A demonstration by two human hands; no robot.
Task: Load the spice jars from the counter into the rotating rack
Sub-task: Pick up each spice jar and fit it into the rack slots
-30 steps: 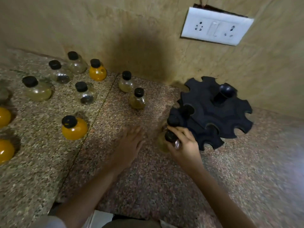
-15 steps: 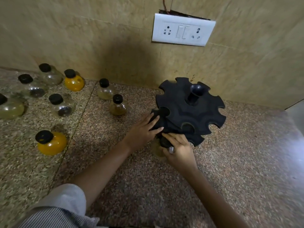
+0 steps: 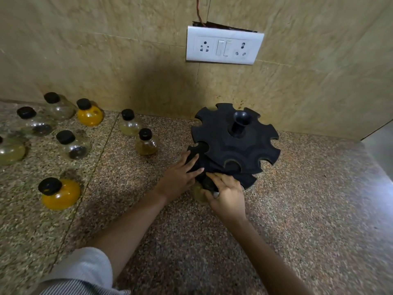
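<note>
Spice jars (image 3: 60,194) w/ black caps stand loose on granite desk (image 3: 319,209), left of centre. Left hand (image 3: 179,176): fingers spread flat, pressing lower tier of black rotating rack (image 3: 235,143). Right hand (image 3: 226,198): fingers closed round capped jar (image 3: 200,193) at rack's lower front slot. Wall socket plate (image 3: 223,46) above rack.
</note>
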